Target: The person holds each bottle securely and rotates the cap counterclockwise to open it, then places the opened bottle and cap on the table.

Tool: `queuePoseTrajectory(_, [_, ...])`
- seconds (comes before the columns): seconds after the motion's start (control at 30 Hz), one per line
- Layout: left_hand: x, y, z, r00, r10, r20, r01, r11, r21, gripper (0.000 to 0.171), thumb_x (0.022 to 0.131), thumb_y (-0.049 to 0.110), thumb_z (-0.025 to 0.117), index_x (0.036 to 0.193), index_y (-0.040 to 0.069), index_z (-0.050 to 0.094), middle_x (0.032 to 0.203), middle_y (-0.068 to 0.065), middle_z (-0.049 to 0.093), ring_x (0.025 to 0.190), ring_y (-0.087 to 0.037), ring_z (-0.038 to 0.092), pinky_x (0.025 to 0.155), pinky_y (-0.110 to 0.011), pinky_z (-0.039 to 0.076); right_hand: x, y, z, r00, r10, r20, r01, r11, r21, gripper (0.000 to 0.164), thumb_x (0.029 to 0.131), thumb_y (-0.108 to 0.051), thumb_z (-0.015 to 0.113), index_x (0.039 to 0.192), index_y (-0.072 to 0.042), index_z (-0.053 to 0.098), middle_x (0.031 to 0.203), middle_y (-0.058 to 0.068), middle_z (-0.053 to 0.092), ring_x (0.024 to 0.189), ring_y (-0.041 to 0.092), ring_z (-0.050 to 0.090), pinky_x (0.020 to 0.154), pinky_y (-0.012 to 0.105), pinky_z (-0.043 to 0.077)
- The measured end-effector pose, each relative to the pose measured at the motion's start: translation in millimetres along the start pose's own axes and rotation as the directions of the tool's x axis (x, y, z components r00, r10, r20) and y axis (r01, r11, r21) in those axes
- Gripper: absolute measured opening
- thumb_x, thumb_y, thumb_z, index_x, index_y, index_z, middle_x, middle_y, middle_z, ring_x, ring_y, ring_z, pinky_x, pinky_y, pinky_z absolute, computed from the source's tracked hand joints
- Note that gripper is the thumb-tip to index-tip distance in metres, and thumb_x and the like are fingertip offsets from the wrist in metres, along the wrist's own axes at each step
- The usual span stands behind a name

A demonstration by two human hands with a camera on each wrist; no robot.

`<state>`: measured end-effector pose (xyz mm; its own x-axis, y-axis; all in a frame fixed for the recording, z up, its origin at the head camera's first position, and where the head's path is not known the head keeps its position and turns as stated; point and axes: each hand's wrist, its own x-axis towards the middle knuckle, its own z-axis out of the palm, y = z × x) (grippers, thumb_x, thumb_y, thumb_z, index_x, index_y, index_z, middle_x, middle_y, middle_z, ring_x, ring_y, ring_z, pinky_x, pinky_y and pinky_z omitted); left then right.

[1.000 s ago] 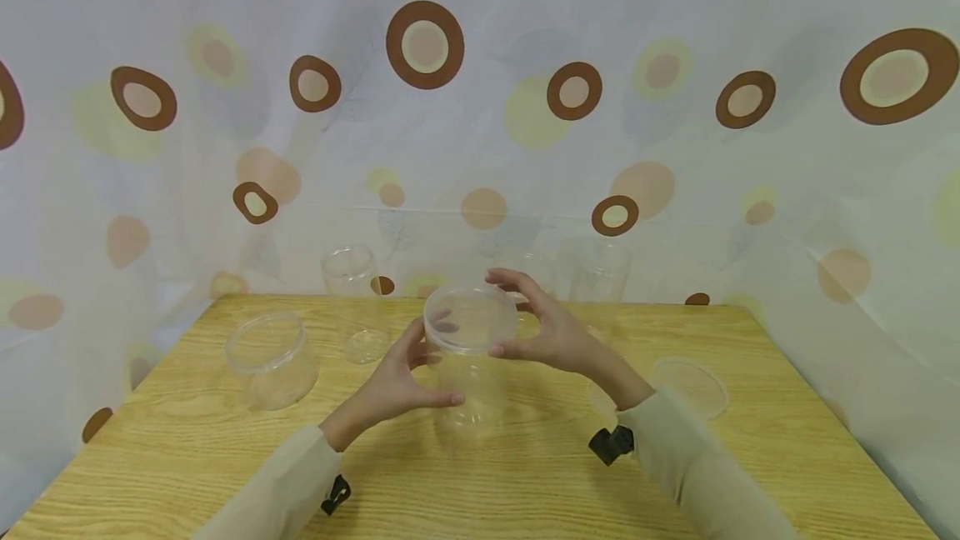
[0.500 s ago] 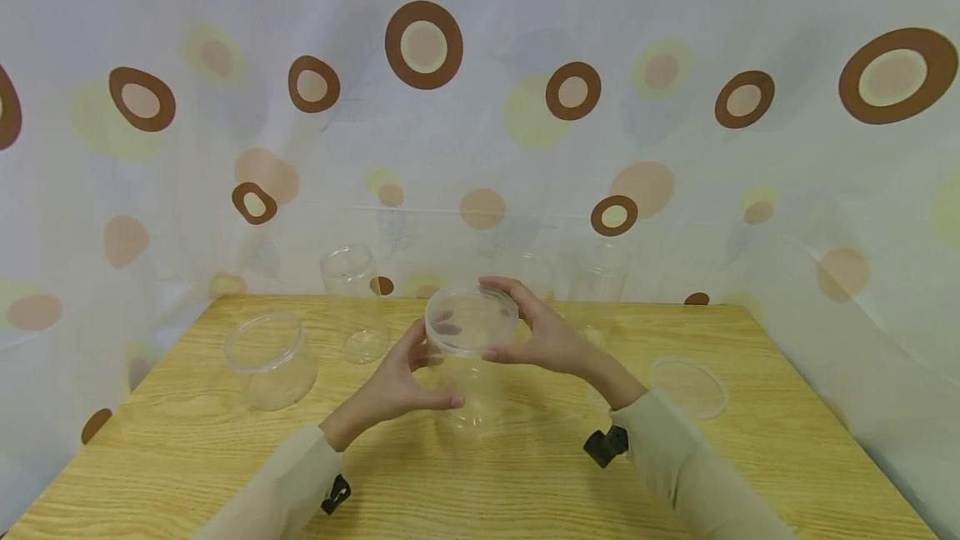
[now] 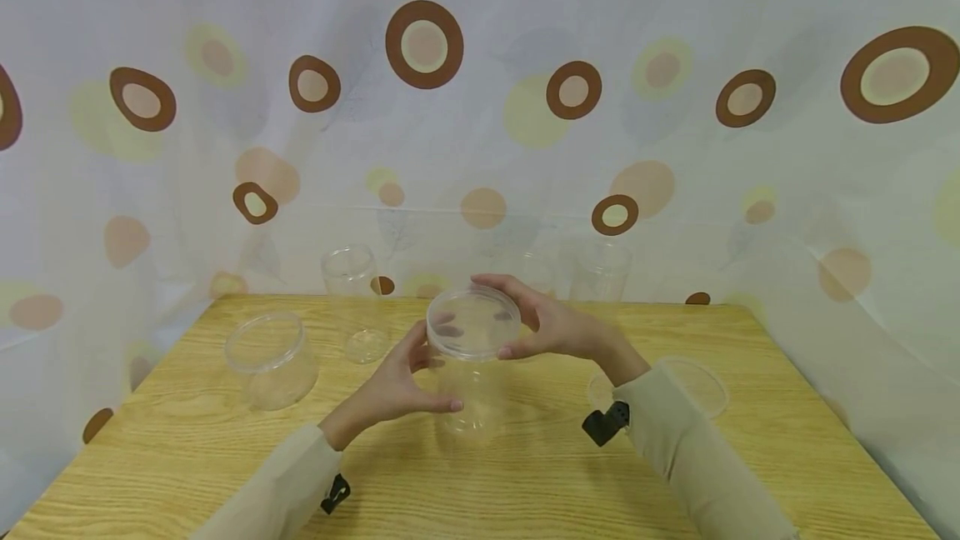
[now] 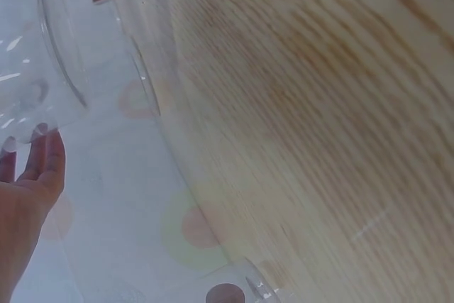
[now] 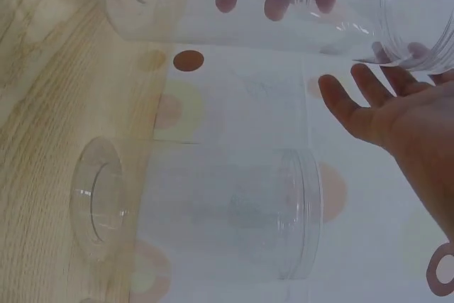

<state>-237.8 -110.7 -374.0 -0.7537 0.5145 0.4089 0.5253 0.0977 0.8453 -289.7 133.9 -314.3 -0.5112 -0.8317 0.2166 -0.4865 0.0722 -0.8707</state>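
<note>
A clear cylindrical jar (image 3: pixel 476 398) stands in the middle of the table with a clear round lid (image 3: pixel 474 323) on top. My left hand (image 3: pixel 392 387) grips the jar's body from the left, its fingers showing through the clear wall in the right wrist view. At the lid's right side, my right hand (image 3: pixel 551 327) holds the rim, thumb in front and fingers round the back. In the right wrist view, that hand (image 5: pixel 418 122) is partly cut off by the frame edge. Whether the lid sits fully down is hard to tell.
A short wide clear jar (image 3: pixel 273 369) stands at left, a tall one (image 3: pixel 351 298) behind it. More clear jars, including a tall jar (image 3: pixel 600 273), stand at the back right. A flat clear disc (image 3: pixel 701 390) lies on the table (image 3: pixel 480 498) near my right sleeve.
The right hand's fingers have shifted leftward round the back of the lid, and its thumb has moved slightly along the front rim. My left hand and the jar stay nearly in place.
</note>
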Motion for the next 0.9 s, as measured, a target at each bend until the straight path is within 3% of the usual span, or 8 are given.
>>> queuePoseTrajectory(0.13, [-0.5,0.5,-0.1,0.999,-0.029,-0.035,0.030,0.999,0.020,0.095,0.068,0.007,0.080,0.143,0.013,0.022,0.137,-0.016,0.038,0.119,-0.035,0.047,0.095,-0.056,0.037,-2.6,-2.6,10.3,0.987,0.001,-0.158,-0.019,0.993,-0.116,0.085,0.078,-0.020,0.073,0.144,-0.019,0.020,0.148,0.000,0.023,0.136,0.025,0.023,0.103,0.050,0.033])
queuePoseTrajectory(0.3, [-0.8,0.5,-0.4,0.997,-0.037,-0.068,0.039,0.999,0.031,0.095,0.068,0.006,0.079,0.142,0.009,0.021,0.139,-0.020,0.034,0.120,-0.037,0.044,0.095,-0.059,0.035,-2.1,-5.0,29.2,0.933,-0.006,-0.361,-0.093,0.962,-0.256,0.086,0.072,-0.029,0.078,0.141,-0.024,0.027,0.144,0.000,0.030,0.132,0.023,0.029,0.104,0.051,0.029])
queuePoseTrajectory(0.43, [-0.6,0.0,-0.6,0.996,-0.040,-0.075,0.042,0.999,0.030,0.095,0.068,0.005,0.079,0.143,0.008,0.020,0.140,-0.022,0.034,0.121,-0.038,0.043,0.096,-0.061,0.034,-0.1,-5.8,40.4,0.893,-0.036,-0.449,-0.133,0.932,-0.338,0.082,0.071,-0.028,0.079,0.138,-0.017,0.033,0.137,0.005,0.038,0.121,0.026,0.038,0.096,0.049,0.037])
queuePoseTrajectory(0.53, [-0.3,-0.1,-0.5,0.996,-0.043,-0.073,0.045,0.999,0.029,0.094,0.068,0.005,0.079,0.143,0.009,0.021,0.139,-0.021,0.034,0.121,-0.039,0.043,0.096,-0.061,0.034,1.0,-6.3,43.1,0.881,-0.050,-0.470,-0.145,0.918,-0.370,0.078,0.072,-0.026,0.078,0.136,-0.012,0.036,0.133,0.008,0.041,0.116,0.029,0.041,0.091,0.048,0.041])
queuePoseTrajectory(0.63, [0.0,0.5,-0.3,0.997,-0.039,-0.066,0.041,0.999,0.028,0.094,0.069,0.005,0.079,0.143,0.010,0.021,0.139,-0.020,0.035,0.121,-0.039,0.044,0.096,-0.061,0.034,0.8,-7.2,40.3,0.892,-0.041,-0.451,-0.141,0.922,-0.362,0.075,0.074,-0.026,0.077,0.135,-0.012,0.037,0.134,0.010,0.041,0.115,0.030,0.041,0.093,0.049,0.040])
queuePoseTrajectory(0.7, [0.0,1.1,-0.3,0.998,-0.034,-0.062,0.035,0.999,0.028,0.094,0.069,0.005,0.079,0.143,0.011,0.021,0.139,-0.018,0.036,0.120,-0.038,0.045,0.096,-0.060,0.035,0.3,-7.8,35.5,0.912,-0.020,-0.410,-0.134,0.930,-0.342,0.075,0.074,-0.027,0.076,0.136,-0.013,0.036,0.135,0.010,0.040,0.116,0.029,0.042,0.096,0.050,0.037])
queuePoseTrajectory(0.9, [-0.5,2.2,-1.0,1.000,-0.011,-0.029,0.011,1.000,0.018,0.095,0.069,0.004,0.078,0.143,0.012,0.020,0.138,-0.016,0.036,0.121,-0.037,0.045,0.095,-0.059,0.037,0.4,-7.7,12.7,0.982,0.029,-0.184,-0.072,0.970,-0.231,0.076,0.078,-0.026,0.073,0.139,-0.015,0.031,0.139,0.004,0.035,0.120,0.025,0.042,0.098,0.050,0.036])
